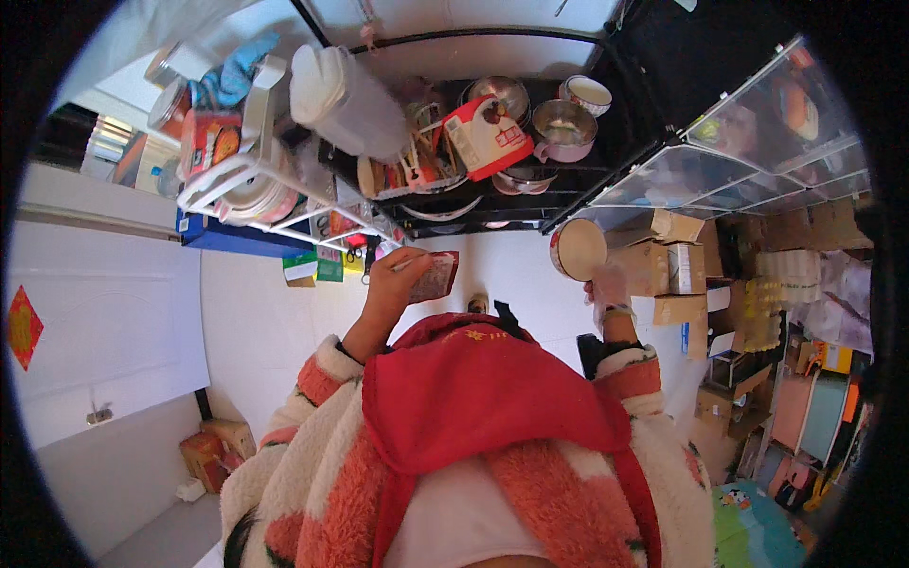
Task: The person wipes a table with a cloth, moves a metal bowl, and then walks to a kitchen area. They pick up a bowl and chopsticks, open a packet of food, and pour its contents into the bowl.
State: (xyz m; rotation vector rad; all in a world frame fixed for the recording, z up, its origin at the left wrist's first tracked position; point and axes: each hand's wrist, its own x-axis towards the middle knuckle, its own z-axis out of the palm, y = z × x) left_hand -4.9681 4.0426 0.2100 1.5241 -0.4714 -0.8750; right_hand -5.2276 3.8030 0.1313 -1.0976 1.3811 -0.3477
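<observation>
My bare left hand pinches a small dark-red printed packet in front of my body. The packet's face bears small print. Off to the right, my right hand wears a loose clear plastic glove. It grips the edge of a round cream bowl with a patterned outer side; the bowl is tipped so its inside faces me, and no contents show in it. A red apron covers my chest. Between the hands lies the pale floor, with part of a shoe showing.
Ahead, a black rack carries metal bowls, a red-and-white package and a plastic pitcher. A white wire shelf stands at left. Cardboard boxes are stacked at right, beneath a clear-panelled cabinet. A white door is far left.
</observation>
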